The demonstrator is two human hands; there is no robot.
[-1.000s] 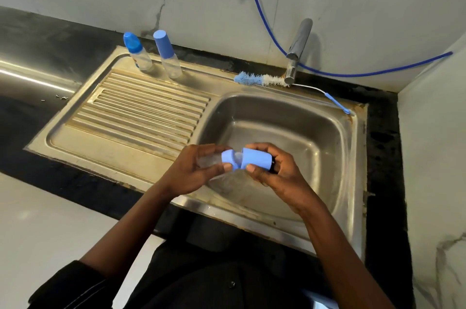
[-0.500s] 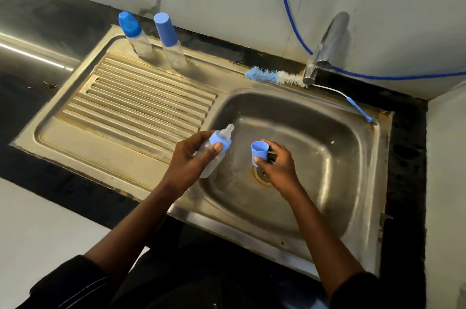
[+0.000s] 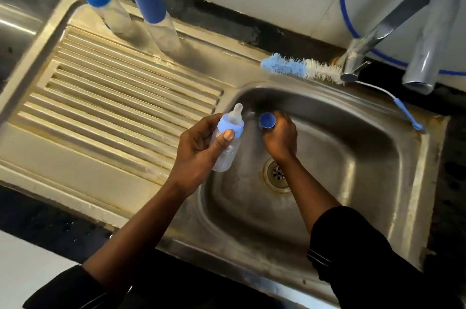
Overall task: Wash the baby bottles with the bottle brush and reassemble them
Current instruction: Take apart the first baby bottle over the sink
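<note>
Over a steel sink point(image 3: 373, 132), the left hand point(image 3: 199, 149) grips a capless baby bottle point(image 3: 228, 139), thumb on its blue collar. The right hand point(image 3: 280, 136) holds the blue cap point(image 3: 267, 120), fingers curled around it, just right of the bottle.

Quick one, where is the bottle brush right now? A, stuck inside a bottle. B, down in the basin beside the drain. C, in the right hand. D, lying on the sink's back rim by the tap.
D: the bottle brush lies on the back rim of the sink beside the tap; the right hand holds only the blue cap and the left hand grips the bottle.
</note>
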